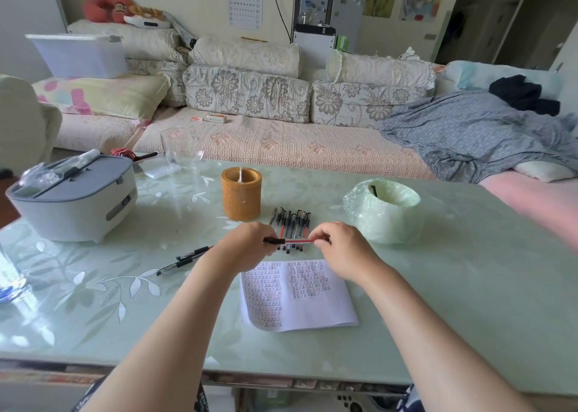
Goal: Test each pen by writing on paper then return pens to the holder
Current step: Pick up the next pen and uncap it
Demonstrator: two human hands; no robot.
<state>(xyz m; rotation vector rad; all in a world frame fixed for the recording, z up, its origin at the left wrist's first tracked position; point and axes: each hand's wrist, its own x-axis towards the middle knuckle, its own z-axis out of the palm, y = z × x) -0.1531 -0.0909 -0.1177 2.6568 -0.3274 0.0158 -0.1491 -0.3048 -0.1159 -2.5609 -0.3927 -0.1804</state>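
A glossy, leaf-patterned glass table (pixel 453 286) carried a white paper (pixel 312 305) filled with rows of writing. Beyond it stood a round bamboo-coloured holder (pixel 240 194), with a row of slim pens (pixel 291 220) lying just beside it. Above that row a red pen (pixel 295 241) was held level. The left hand (pixel 244 245) had its fingers curled round the black cap end, and the right hand (pixel 341 245) pinched the other end.
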